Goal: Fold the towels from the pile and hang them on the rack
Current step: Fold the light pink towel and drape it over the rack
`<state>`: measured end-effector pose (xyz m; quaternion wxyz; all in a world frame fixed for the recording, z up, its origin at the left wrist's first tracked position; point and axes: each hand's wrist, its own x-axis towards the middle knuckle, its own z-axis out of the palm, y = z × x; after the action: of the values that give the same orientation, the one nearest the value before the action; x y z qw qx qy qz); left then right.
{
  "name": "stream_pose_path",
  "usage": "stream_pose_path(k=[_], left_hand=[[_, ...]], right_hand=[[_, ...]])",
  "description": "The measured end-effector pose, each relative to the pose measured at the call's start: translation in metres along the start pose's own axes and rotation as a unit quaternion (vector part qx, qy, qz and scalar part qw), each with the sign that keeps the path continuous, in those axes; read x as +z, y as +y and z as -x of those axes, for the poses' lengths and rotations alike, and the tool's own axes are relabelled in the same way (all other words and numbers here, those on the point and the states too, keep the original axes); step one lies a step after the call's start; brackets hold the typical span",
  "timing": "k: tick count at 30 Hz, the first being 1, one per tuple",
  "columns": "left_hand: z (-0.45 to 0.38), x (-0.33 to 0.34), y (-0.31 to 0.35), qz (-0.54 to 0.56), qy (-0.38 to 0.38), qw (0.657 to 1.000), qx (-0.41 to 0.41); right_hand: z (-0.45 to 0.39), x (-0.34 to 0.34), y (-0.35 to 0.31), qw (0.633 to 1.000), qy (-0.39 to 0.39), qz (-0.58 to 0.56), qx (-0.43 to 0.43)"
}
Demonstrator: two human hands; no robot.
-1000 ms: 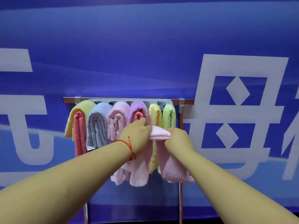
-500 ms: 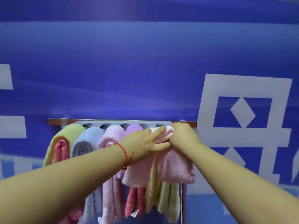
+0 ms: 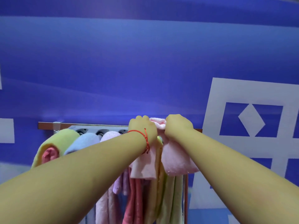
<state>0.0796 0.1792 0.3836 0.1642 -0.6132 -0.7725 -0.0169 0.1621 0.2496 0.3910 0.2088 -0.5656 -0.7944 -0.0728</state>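
A folded pale pink towel [image 3: 176, 160] is draped at the right end of the towel rack [image 3: 48, 125], its fold at the top and both halves hanging down. My left hand [image 3: 143, 128], with a red string at the wrist, grips the fold from the left. My right hand [image 3: 178, 126] grips the same fold from the right, fingers curled over it. Several towels hang on the rack's arms to the left: a yellow-green one [image 3: 61, 139] with a red roll inside, a light blue one [image 3: 84, 141], a pink one [image 3: 110, 135], and more below my arms.
The rack stands against a blue wall [image 3: 145, 70] with large white characters [image 3: 252, 123]. A metal upright [image 3: 186, 199] of the rack runs down at the right, beside the green towel's hanging end [image 3: 171, 201].
Both hands have carried the pink towel up to the rack's top rail. The left hand's fingers have curled from extended into a grip. The camera has tilted upward.
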Motion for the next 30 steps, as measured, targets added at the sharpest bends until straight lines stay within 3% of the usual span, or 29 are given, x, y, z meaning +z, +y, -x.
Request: stream_pose_path(k=[3, 9, 15, 22, 27, 30], left_hand=[[-0.032, 0.02, -0.001, -0.081, 0.099, 0.992, 0.013], [-0.061, 0.043, 0.0, -0.127, 0.169, 0.977, 0.018], [-0.078, 0.053, 0.004, -0.109, 0.159, 0.981, -0.001], [-0.079, 0.064, 0.002, -0.107, 0.133, 0.985, -0.007], [-0.075, 0.066, -0.004, -0.015, 0.134, 0.991, -0.014], [-0.072, 0.066, -0.001, -0.004, 0.144, 0.989, -0.018]], right_hand=[[-0.008, 0.004, -0.003, 1.0, -0.001, -0.015, 0.022], [-0.025, 0.025, -0.006, 0.999, 0.005, -0.031, 0.037], [-0.039, 0.039, -0.004, 0.998, 0.034, -0.035, 0.042], [-0.029, 0.068, 0.002, 0.994, 0.089, 0.052, -0.048], [-0.003, 0.097, 0.016, 0.989, 0.132, 0.027, -0.064], [0.01, 0.112, 0.024, 0.991, 0.132, -0.02, -0.03]])
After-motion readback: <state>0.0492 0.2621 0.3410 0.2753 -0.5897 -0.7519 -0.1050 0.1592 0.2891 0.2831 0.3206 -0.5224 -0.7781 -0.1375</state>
